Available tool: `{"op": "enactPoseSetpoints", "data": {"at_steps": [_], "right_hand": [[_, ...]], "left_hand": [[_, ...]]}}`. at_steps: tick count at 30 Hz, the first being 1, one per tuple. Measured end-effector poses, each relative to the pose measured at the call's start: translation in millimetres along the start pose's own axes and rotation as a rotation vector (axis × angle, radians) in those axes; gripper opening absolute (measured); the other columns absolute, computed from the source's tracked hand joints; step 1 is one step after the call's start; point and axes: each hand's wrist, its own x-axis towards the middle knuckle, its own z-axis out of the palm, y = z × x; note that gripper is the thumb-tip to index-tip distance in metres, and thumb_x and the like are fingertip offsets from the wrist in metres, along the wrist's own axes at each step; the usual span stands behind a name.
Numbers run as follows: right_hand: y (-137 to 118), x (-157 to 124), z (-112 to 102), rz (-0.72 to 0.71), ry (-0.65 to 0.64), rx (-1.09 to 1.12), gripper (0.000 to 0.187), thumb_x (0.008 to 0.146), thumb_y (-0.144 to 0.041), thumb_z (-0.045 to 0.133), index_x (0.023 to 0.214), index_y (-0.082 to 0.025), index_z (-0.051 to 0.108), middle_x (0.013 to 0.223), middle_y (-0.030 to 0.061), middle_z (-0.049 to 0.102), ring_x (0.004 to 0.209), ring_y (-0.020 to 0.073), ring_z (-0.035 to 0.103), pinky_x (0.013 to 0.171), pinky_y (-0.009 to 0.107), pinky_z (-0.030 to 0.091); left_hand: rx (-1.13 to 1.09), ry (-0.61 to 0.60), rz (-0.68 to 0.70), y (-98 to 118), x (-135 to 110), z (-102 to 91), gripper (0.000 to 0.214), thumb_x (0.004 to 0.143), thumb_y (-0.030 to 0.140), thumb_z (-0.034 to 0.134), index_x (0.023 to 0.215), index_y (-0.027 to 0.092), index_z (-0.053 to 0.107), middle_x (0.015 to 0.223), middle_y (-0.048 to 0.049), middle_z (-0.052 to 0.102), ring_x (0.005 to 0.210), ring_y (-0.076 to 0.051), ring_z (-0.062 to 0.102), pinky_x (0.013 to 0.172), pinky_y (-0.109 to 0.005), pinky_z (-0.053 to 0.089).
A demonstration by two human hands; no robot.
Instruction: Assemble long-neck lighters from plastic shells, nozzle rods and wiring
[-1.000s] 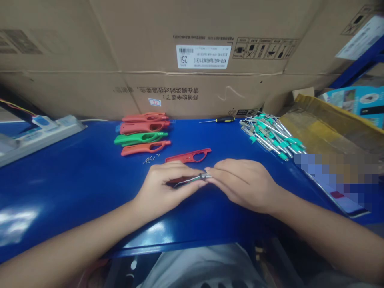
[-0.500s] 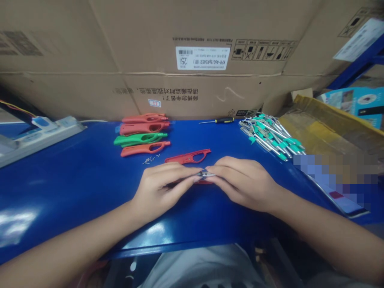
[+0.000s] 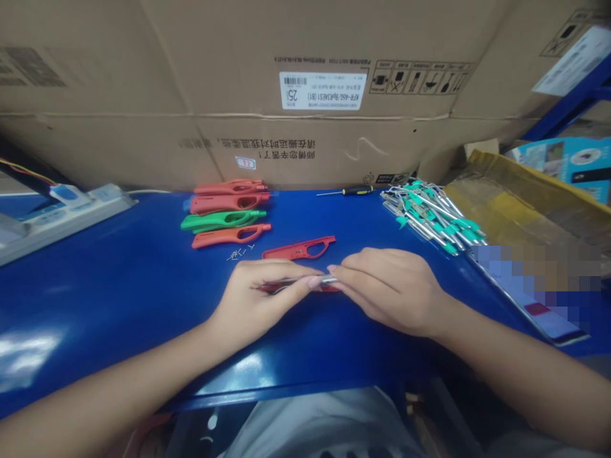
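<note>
My left hand (image 3: 260, 299) is shut around a slim red plastic handle (image 3: 281, 287) with a thin metal piece (image 3: 305, 280) along it. My right hand (image 3: 391, 291) meets it from the other side, its fingertips pinching the metal end (image 3: 329, 278). Just beyond my hands lies a matching red plastic handle (image 3: 298, 249), not touched by either hand. Farther back sit several red and green plastic handles (image 3: 224, 213) in a row. Tiny metal pins (image 3: 241, 253) are scattered to their front. My fingers hide most of the held handle.
A bundle of metal parts with green sleeves (image 3: 432, 219) and a small screwdriver (image 3: 351, 190) lie on the blue table (image 3: 119, 292). Cardboard cartons (image 3: 286, 121) stand behind it. A power strip (image 3: 62, 219) sits at the left, and a pixelated patch covers part of the right side.
The held handle now lies more lengthwise, with more of its metal piece showing between my hands. My hands have barely moved, and the objects on the table have stayed put.
</note>
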Motion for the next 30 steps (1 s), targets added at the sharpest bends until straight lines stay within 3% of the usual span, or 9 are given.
{"op": "enactPoseSetpoints", "data": {"at_steps": [6,14,18,23,30], "right_hand": [[-0.6,0.0,2.2,0.060,0.001,0.039,0.013,0.096,-0.021,0.061,0.102,-0.014,0.069,0.093,0.0062,0.077,0.082,0.0152,0.071,0.069,0.027,0.054],[0.0,-3.2,5.7,0.116,-0.035,0.161,0.014,0.096,-0.021,0.061,0.105,-0.013,0.069,0.098,0.0073,0.077,0.085,0.0161,0.071,0.074,0.027,0.055],[0.5,-1.7,4.1,0.088,0.020,0.132,0.014,0.094,-0.020,0.065,0.104,-0.012,0.069,0.093,0.0075,0.076,0.082,0.0162,0.071,0.072,0.027,0.055],[1.1,1.4,2.0,0.050,0.038,0.083,0.010,0.093,-0.020,0.065,0.099,-0.013,0.069,0.089,0.0069,0.076,0.077,0.0155,0.068,0.067,0.026,0.053],[4.1,-1.2,3.1,0.053,0.020,0.101,0.012,0.094,-0.020,0.063,0.102,-0.013,0.068,0.091,0.0073,0.075,0.080,0.0164,0.069,0.069,0.028,0.054]], "left_hand": [[0.002,0.003,0.014,0.2,0.4,-1.1,0.015,0.084,0.013,0.075,0.095,0.021,0.080,0.090,0.0015,0.080,0.074,-0.009,0.075,0.073,-0.013,0.060],[0.125,0.027,0.220,-3.9,-1.8,-3.3,0.019,0.083,0.009,0.075,0.099,0.019,0.079,0.088,-0.0011,0.080,0.073,-0.011,0.071,0.071,-0.019,0.059],[0.106,0.008,0.165,-4.0,-1.0,-3.4,0.022,0.080,0.013,0.080,0.100,0.020,0.079,0.086,-0.0006,0.080,0.068,-0.010,0.070,0.065,-0.017,0.057],[0.051,-0.040,0.049,-3.7,0.0,-2.6,0.017,0.079,0.017,0.081,0.095,0.022,0.080,0.088,-0.0010,0.080,0.073,-0.013,0.074,0.070,-0.019,0.060],[0.039,-0.021,0.075,-2.0,0.8,-3.3,0.011,0.084,0.016,0.076,0.093,0.021,0.081,0.082,-0.0021,0.079,0.066,-0.013,0.072,0.063,-0.021,0.059]]}}
